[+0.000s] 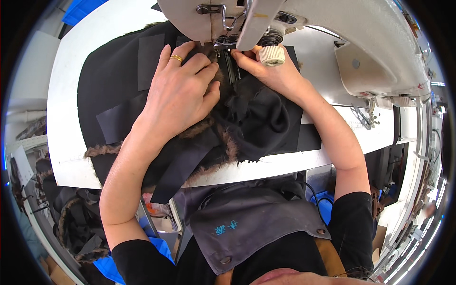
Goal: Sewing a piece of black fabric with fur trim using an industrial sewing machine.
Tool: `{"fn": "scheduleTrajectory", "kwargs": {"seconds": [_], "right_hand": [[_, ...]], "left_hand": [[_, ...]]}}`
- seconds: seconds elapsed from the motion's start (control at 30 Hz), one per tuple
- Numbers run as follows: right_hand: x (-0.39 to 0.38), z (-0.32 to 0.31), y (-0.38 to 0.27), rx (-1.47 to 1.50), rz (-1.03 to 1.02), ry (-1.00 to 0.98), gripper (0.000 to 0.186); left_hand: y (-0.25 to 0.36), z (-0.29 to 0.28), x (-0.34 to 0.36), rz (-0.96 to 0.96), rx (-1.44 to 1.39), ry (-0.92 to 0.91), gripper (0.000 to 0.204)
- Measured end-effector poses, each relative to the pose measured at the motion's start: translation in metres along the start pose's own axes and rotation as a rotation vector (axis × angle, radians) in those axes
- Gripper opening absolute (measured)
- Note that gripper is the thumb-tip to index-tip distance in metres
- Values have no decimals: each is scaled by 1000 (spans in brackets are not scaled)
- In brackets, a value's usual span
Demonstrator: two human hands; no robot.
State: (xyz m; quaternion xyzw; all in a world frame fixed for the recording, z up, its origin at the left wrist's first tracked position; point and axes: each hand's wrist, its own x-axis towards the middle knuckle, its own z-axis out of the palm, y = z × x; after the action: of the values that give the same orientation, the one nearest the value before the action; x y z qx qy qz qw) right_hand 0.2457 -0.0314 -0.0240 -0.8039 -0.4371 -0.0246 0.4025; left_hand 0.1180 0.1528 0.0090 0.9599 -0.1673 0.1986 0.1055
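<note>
Black fabric pieces (111, 73) with brown fur along some edges lie on the white sewing table. A dark zipper (236, 75) runs through the work, up to the presser foot (224, 44) of a sewing machine (313, 19). My left hand (184, 90), with a gold ring, rests on the fabric left of the foot, fingers bent and apart, holding nothing. Just right of the foot, my right hand (275, 73) has its thumb and fingertips drawn together at the zipper's edge. The machine's white knob (272, 55) hides part of that hand.
The machine's arm reaches over from the right. Small metal parts (368, 118) lie on the table (71, 166) at right. Below left hang fur-trimmed black pieces (78, 223) above a blue bin (107, 270). A grey apron (256, 213) covers my lap at the table's near edge.
</note>
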Motion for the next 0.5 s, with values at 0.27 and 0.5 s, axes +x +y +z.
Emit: {"fn": "scheduleTrajectory", "kwargs": {"seconds": [0.27, 0.5], "right_hand": [[2, -8, -9, 8, 9, -63, 18], [-2, 12, 4, -384, -363, 69, 11]], "left_hand": [[-1, 0, -1, 14, 2, 20, 25], [-1, 0, 0, 20, 18, 28, 24]]}}
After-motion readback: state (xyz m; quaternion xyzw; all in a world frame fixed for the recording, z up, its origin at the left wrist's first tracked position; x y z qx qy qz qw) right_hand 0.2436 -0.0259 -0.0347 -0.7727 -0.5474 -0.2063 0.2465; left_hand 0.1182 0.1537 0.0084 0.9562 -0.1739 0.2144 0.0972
